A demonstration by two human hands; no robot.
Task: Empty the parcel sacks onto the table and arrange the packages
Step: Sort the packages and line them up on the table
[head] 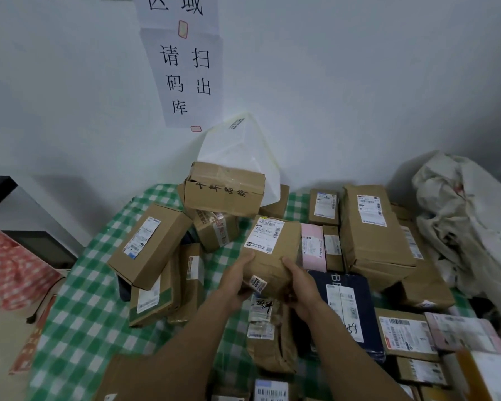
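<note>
A brown paper-wrapped parcel (272, 250) with a white label sits mid-table among many packages. My left hand (237, 280) grips its near left side and my right hand (298, 285) grips its near right side. A small tag hangs from the parcel between my hands. Below it lies a crumpled brown parcel (269, 337) with a torn label. An emptied whitish sack (469, 224) is heaped at the far right. The table's green-checked cloth (78, 308) shows on the left.
Cardboard boxes (148, 244) pile up at the left and centre, one stacked high (224, 192) before a white bag (243, 146). A tall brown parcel (373, 233), a pink one (313, 247) and a dark blue one (344, 308) lie to the right. A wall stands behind.
</note>
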